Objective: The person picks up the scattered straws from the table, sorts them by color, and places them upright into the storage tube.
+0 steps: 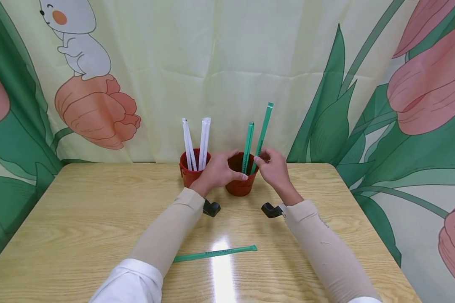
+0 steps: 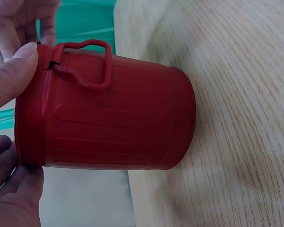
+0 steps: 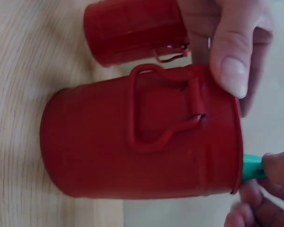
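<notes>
Two small red metal buckets stand side by side at the table's back edge. My left hand (image 1: 219, 169) holds the right bucket (image 1: 239, 188) by its rim, the thumb along the near side. With thumb and fingers, my right hand (image 1: 274, 168) pinches a green wrapped straw (image 1: 265, 124) whose lower end is inside that bucket. Another green wrapped straw (image 1: 248, 143) leans in the same bucket. The right wrist view shows the pinched straw (image 3: 253, 168) at the rim; the left wrist view shows the bucket's side (image 2: 118, 116) and wire handle.
White wrapped straws (image 1: 204, 143) stand in the left red bucket (image 1: 188, 179), next to my left hand. One more green wrapped straw (image 1: 220, 253) lies on the wooden table (image 1: 110, 210) in front, partly behind my left forearm. A printed curtain (image 1: 227, 84) hangs behind the table.
</notes>
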Action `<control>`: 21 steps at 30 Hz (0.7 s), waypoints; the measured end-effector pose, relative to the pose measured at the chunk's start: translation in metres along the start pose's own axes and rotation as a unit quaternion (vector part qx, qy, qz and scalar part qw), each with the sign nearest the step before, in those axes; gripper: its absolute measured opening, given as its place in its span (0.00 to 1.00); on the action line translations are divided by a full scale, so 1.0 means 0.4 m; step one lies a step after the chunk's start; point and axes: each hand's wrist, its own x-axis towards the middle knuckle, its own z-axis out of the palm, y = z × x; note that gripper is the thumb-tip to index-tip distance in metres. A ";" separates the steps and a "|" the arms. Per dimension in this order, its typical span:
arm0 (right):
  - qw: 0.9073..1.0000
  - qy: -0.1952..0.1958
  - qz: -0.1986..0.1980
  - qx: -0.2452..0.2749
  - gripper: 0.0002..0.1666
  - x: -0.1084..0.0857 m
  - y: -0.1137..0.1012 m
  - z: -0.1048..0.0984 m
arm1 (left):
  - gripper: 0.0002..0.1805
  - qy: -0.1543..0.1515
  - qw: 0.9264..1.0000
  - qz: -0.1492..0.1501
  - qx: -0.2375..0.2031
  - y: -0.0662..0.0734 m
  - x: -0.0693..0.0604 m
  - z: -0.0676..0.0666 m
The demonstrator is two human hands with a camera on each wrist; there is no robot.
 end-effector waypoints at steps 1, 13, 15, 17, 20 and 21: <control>1.000 -0.005 0.005 -0.009 0.14 0.002 0.003 -0.001 | 0.41 0.002 1.000 0.000 0.003 0.000 0.001 0.001; 1.000 0.013 -0.002 -0.004 0.23 -0.097 0.011 0.010 | 0.45 0.014 1.000 -0.016 0.017 0.000 0.004 -0.003; 1.000 0.018 -0.016 0.005 0.21 -0.159 0.019 0.025 | 0.44 0.011 1.000 -0.006 0.014 0.000 0.005 -0.002; 1.000 0.010 -0.028 0.003 0.18 -0.224 0.029 0.043 | 0.42 0.007 1.000 0.004 0.013 -0.001 0.005 -0.001; 0.998 -0.051 -0.031 -0.003 0.13 -0.308 0.043 0.069 | 0.42 0.008 1.000 0.002 0.016 -0.002 0.004 0.001; 0.996 -0.084 -0.034 -0.010 0.12 -0.331 0.046 0.077 | 0.42 0.008 1.000 -0.003 0.019 -0.003 0.003 0.001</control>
